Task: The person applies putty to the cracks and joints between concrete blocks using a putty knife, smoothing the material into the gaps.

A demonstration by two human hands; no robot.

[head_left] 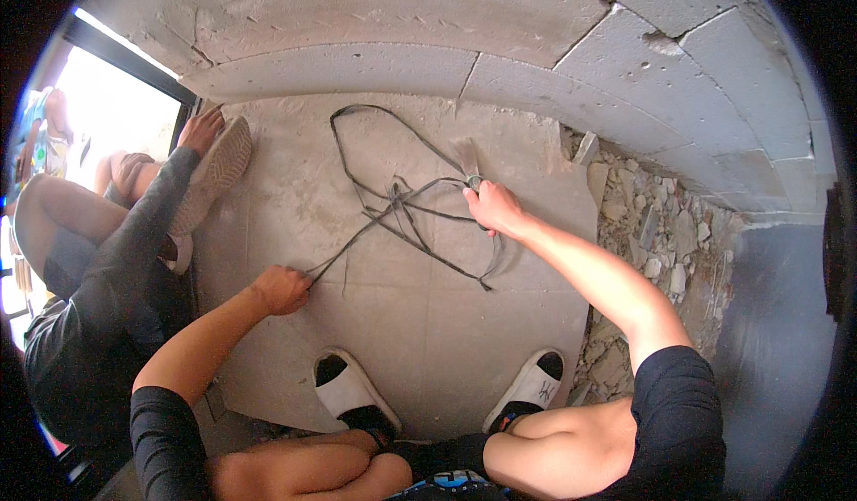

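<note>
A pale block wall (393, 68) curves behind the grey floor (384, 322), with rubble (674, 233) at right. Loosely looped and tangled, the dark cord (436, 256) lies mid-floor. The left hand (284, 289) pinches its near-left stretch between closed fingers; the right hand (496, 209) has fingers curled round its right side.

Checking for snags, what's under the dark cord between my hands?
Under the dark cord is the grey slab, visible through the cord's loops. Spots directly behind the cord itself, your left hand and your right hand are covered and can't be seen.
</note>
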